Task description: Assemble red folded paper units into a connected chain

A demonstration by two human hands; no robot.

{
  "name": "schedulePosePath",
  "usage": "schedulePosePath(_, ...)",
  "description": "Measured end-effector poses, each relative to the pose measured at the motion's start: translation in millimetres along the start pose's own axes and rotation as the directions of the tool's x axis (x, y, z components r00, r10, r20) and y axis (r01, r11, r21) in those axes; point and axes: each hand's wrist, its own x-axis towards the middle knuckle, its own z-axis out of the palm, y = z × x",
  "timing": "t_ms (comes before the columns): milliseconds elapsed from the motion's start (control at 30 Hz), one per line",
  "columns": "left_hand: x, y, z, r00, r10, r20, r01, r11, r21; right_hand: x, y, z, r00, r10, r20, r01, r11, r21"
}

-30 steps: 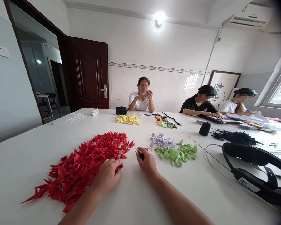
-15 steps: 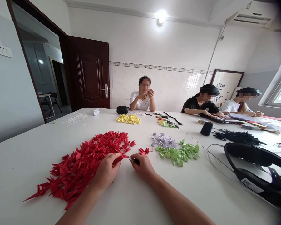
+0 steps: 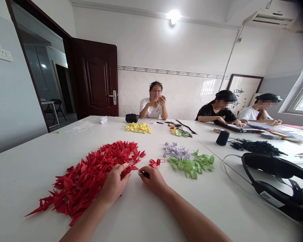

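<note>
Fingers (image 3: 123, 169) closed on red paper beside a small black tool

Both forearms reach in from the bottom edge, bent inward so the hands nearly meet over the white worktop (image 3: 35, 174). The left hand (image 3: 113, 185) lies at the edge of a heap of red paper cranes (image 3: 91, 178), its fingers curled and gripping a folded red piece (image 3: 127, 170). The right hand (image 3: 154, 181) is turned palm-down and clenched around a small black tool (image 3: 144, 174), just beside that piece. A few loose red folds (image 3: 154, 163) lie just above it, near lilac cranes (image 3: 176, 151) and green cranes (image 3: 192, 164). Farther off sit yellow cranes (image 3: 138, 128), a black thread spool (image 3: 222, 137) and a headset (image 3: 275, 178). Another person (image 3: 151, 107) sits across the worktop, hands raised.
</note>
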Motion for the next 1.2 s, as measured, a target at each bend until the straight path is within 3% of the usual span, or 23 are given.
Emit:
schedulePosePath(233,-0.2,0.0,0.6,1.000,-0.019,-0.004,0.019,1.000,0.022,0.3,1.8,0.6,1.000,-0.012,0.013,0.012,1.000,-0.009)
schedulePosePath(467,1.2,-9.6,3.6,0.999,-0.026,-0.035,0.021,0.993,-0.114,0.0,3.4,1.8,1.000,-0.020,0.018,0.020,1.000,-0.016)
schedulePosePath(667,1.6,-5.5,2.2,0.995,-0.103,-0.013,0.099,0.976,-0.194,1.0,3.2,1.6,0.999,0.004,0.042,-0.003,1.000,-0.026)
schedulePosePath(833,1.7,-4.4,1.7,0.995,-0.090,-0.040,0.079,0.970,-0.232,0.7,1.6,1.7,0.999,0.022,0.037,-0.022,1.000,-0.017)
schedulePosePath(1033,3.9,-3.3,0.3,0.988,-0.142,-0.064,0.106,0.916,-0.387,-0.1,-5.7,-1.2,0.999,0.035,-0.021,-0.032,0.992,0.123)
schedulePosePath(1200,7.2,-4.8,0.4,0.982,-0.187,0.013,0.168,0.847,-0.504,0.1,-11.1,-2.5,1.000,0.005,-0.008,-0.003,0.972,0.234)
